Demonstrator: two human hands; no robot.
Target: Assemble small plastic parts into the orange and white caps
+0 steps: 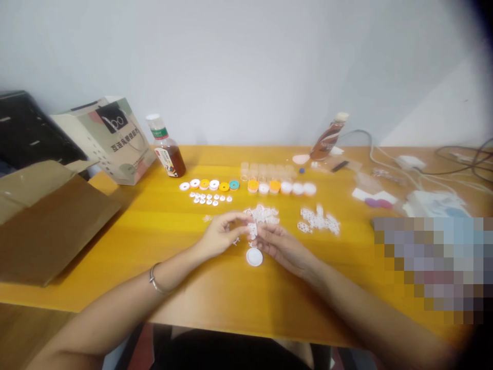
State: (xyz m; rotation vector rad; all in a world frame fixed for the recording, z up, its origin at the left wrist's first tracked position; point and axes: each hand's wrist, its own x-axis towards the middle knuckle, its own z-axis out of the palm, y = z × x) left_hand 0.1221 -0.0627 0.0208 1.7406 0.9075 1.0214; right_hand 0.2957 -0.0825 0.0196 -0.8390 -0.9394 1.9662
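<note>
Between my left hand [223,232] and my right hand [283,245] is a small white perforated plastic piece [252,229], pinched by the fingertips of both. Just beyond my fingers lies a pile of similar white pieces [265,213]. A white round lid [254,257] rests flat on the table below the held piece. Tiny white bits lie by my left fingers, too small to make out. To the right is a second heap of white lattice pieces [319,221]. Farther back stand rows of white, orange and teal round caps [214,185], with small white discs [209,199] in front.
Clear little cups [265,171] stand in a row behind the caps. A bottle of dark liquid [169,154] and a paper bag [115,139] are at left, beside an open cardboard box [57,226]. A brown bottle [329,137], cables [370,141] and packets occupy the right.
</note>
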